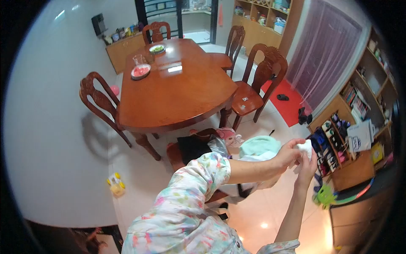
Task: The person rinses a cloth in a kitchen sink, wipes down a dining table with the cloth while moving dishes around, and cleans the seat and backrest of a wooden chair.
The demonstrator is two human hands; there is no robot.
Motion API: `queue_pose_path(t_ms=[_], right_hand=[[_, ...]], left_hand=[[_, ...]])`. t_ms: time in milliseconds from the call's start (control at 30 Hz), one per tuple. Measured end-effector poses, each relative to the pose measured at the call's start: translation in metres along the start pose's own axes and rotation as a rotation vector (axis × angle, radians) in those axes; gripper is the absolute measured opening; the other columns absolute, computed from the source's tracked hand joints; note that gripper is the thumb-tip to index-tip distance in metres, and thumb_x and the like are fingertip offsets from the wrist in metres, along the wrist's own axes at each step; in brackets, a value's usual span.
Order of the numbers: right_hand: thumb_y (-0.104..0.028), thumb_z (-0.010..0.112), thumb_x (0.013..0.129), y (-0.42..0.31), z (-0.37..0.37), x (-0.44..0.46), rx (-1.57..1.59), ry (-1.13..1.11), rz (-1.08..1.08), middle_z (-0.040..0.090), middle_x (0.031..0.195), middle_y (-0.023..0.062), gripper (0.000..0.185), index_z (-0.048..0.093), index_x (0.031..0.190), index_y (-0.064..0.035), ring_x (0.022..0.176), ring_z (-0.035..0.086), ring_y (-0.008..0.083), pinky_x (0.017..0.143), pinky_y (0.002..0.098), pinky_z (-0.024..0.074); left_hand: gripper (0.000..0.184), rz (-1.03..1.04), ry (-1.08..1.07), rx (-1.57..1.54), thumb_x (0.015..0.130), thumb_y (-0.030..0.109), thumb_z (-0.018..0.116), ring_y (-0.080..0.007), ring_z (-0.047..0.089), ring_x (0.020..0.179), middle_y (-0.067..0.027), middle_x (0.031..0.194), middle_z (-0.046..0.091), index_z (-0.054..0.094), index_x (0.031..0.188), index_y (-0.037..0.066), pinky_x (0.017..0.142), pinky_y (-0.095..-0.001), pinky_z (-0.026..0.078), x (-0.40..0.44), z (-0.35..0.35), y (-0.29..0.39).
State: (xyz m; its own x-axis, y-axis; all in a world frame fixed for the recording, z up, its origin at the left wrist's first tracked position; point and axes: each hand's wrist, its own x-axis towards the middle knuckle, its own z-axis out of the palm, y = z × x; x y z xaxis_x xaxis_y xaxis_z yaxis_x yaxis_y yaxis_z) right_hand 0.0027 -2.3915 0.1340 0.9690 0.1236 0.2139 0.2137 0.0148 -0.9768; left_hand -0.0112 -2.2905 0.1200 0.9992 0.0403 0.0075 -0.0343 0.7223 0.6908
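My left hand [288, 156] and my right hand [308, 166] meet at the right of the head view, both arms stretched forward. Between their closed fingers is a small white piece of soft material [305, 148]; whether it is cloth or tissue I cannot tell. Just left of the hands is a mint-green and white soft bundle [259, 148], partly hidden by my left forearm. Beyond that forearm, black cloth [192, 148] lies over a wooden chair, with a pink cartoon-patterned item [229, 136] beside it.
A large wooden table [182, 93] bears a plate of red food [141, 72] and a plate of green food [157, 49]. Carved chairs [265, 63] surround it. A yellow-white toy [115, 184] lies on the floor. At right are a shoe rack [332, 146] and a green toy [325, 195].
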Motion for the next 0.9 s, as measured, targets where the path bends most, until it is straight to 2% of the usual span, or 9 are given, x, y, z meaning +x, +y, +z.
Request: queue_pose_path(t_ms=[133, 233, 367, 467, 567, 667, 767, 800, 900], right_hand=[[-0.009, 0.051, 0.087, 0.021, -0.028, 0.08, -0.045, -0.132, 0.037, 0.059, 0.108, 0.0077, 0.039, 0.05, 0.124, 0.0012, 0.09, 0.057, 0.0126, 0.074, 0.0237, 0.0463], [-0.007, 0.05, 0.084, 0.028, -0.04, 0.126, -0.03, -0.187, 0.103, 0.059, 0.106, 0.0071, 0.04, 0.049, 0.124, 0.0012, 0.088, 0.057, 0.0125, 0.072, 0.024, 0.0469], [-0.002, 0.053, 0.079, 0.064, -0.037, 0.187, 0.061, -0.272, 0.124, 0.059, 0.101, 0.008, 0.043, 0.049, 0.122, 0.003, 0.079, 0.058, 0.0123, 0.065, 0.0251, 0.0477], [0.003, 0.049, 0.074, 0.071, -0.016, 0.222, 0.026, -0.351, 0.11, 0.058, 0.103, 0.0096, 0.048, 0.048, 0.122, 0.0039, 0.082, 0.059, 0.0133, 0.067, 0.0248, 0.0483], [0.004, 0.048, 0.074, 0.092, -0.006, 0.263, 0.081, -0.471, 0.115, 0.058, 0.105, 0.0105, 0.048, 0.047, 0.122, 0.0043, 0.085, 0.059, 0.0145, 0.069, 0.0254, 0.0486], [0.004, 0.047, 0.077, 0.108, 0.003, 0.31, 0.116, -0.559, 0.096, 0.057, 0.108, 0.0112, 0.048, 0.046, 0.124, 0.0038, 0.092, 0.059, 0.0166, 0.073, 0.0262, 0.0495], [0.004, 0.048, 0.079, 0.132, 0.027, 0.352, 0.183, -0.656, 0.136, 0.057, 0.11, 0.0111, 0.047, 0.044, 0.126, 0.0021, 0.094, 0.059, 0.017, 0.076, 0.0276, 0.0502], [0.004, 0.049, 0.08, 0.142, 0.037, 0.364, 0.12, -0.699, 0.128, 0.057, 0.111, 0.0102, 0.046, 0.045, 0.125, 0.0005, 0.094, 0.059, 0.0167, 0.076, 0.0276, 0.0503], [0.004, 0.05, 0.08, 0.161, 0.08, 0.371, 0.21, -0.844, 0.15, 0.058, 0.106, 0.0081, 0.047, 0.047, 0.126, -0.0019, 0.088, 0.059, 0.0138, 0.068, 0.0248, 0.0499]], left_hand=[[0.048, 0.015, 0.098, -0.012, 0.079, 0.0, 0.049, -0.014, 0.056, 0.079, -0.0083, 0.098, 0.059, 0.045, 0.127, 0.004, 0.061, -0.0269, 0.045, 0.072, 0.01, -0.015], [0.048, 0.027, 0.124, -0.07, 0.08, -0.001, 0.047, -0.0144, 0.057, 0.077, -0.0092, 0.098, 0.059, 0.045, 0.127, 0.005, 0.06, -0.0274, 0.046, 0.116, 0.015, -0.021], [0.047, 0.069, 0.298, -0.075, 0.079, -0.002, 0.046, -0.0149, 0.057, 0.07, -0.0104, 0.096, 0.06, 0.046, 0.126, 0.006, 0.054, -0.0261, 0.045, 0.173, 0.003, -0.029], [0.049, 0.147, 0.435, -0.123, 0.078, -0.004, 0.043, -0.0131, 0.055, 0.061, -0.0109, 0.094, 0.06, 0.046, 0.125, 0.006, 0.044, -0.0238, 0.042, 0.215, -0.014, -0.027], [0.051, 0.137, 0.529, -0.021, 0.076, -0.008, 0.043, -0.0126, 0.055, 0.06, -0.0116, 0.094, 0.059, 0.046, 0.125, 0.005, 0.039, -0.022, 0.037, 0.227, -0.009, -0.003], [0.052, 0.272, 0.606, -0.038, 0.076, -0.008, 0.044, -0.0142, 0.057, 0.066, -0.0123, 0.097, 0.059, 0.046, 0.126, 0.006, 0.045, -0.0231, 0.042, 0.277, -0.022, -0.012], [0.053, 0.285, 0.692, -0.018, 0.075, -0.01, 0.046, -0.0174, 0.059, 0.077, -0.0133, 0.102, 0.058, 0.046, 0.125, 0.006, 0.056, -0.0265, 0.047, 0.297, -0.025, 0.008], [0.053, 0.373, 0.717, -0.067, 0.075, -0.012, 0.047, -0.0204, 0.06, 0.087, -0.0138, 0.107, 0.058, 0.047, 0.125, 0.006, 0.066, -0.0293, 0.049, 0.317, -0.052, -0.002], [0.053, 0.456, 0.855, -0.116, 0.075, -0.014, 0.047, -0.022, 0.06, 0.092, -0.0133, 0.112, 0.056, 0.048, 0.124, 0.006, 0.071, -0.0311, 0.052, 0.321, -0.091, 0.006]])
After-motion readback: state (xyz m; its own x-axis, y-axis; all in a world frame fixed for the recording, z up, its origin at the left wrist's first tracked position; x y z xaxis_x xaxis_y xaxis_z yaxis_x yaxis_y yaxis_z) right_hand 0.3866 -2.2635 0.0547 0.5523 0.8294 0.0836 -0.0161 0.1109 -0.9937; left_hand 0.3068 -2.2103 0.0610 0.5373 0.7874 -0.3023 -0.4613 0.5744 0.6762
